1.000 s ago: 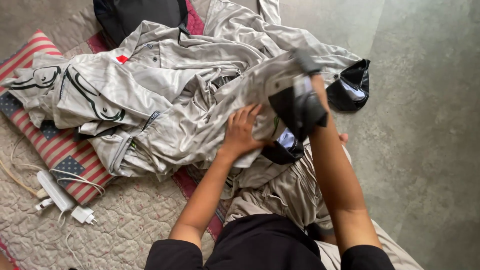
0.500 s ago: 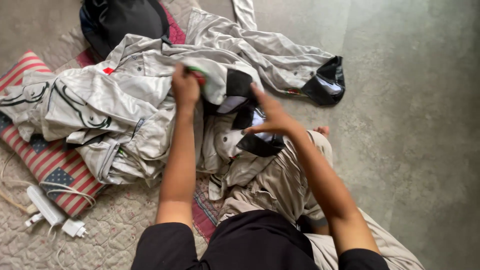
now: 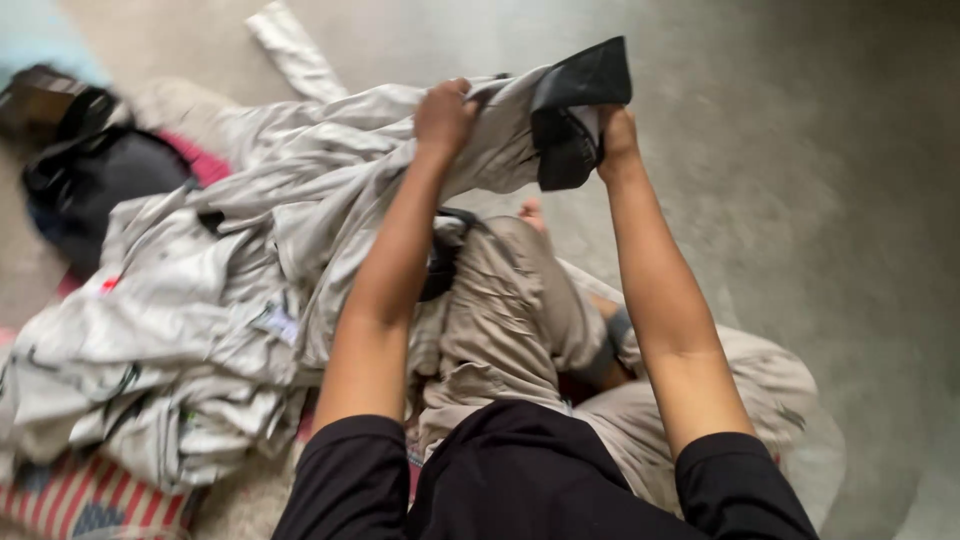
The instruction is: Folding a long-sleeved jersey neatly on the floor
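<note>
Both hands gripped the shirt (image 3: 330, 150) above the pile (image 3: 150, 340), left hand (image 3: 443, 112) fisted on fabric, right hand (image 3: 616, 135) pinching the cuff (image 3: 575, 105), mid-straightening, calling for an even pull.

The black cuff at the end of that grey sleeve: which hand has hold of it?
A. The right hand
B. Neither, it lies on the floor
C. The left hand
A: the right hand grips the black cuff held up in the air, while the left hand clutches the grey sleeve further along.
</note>
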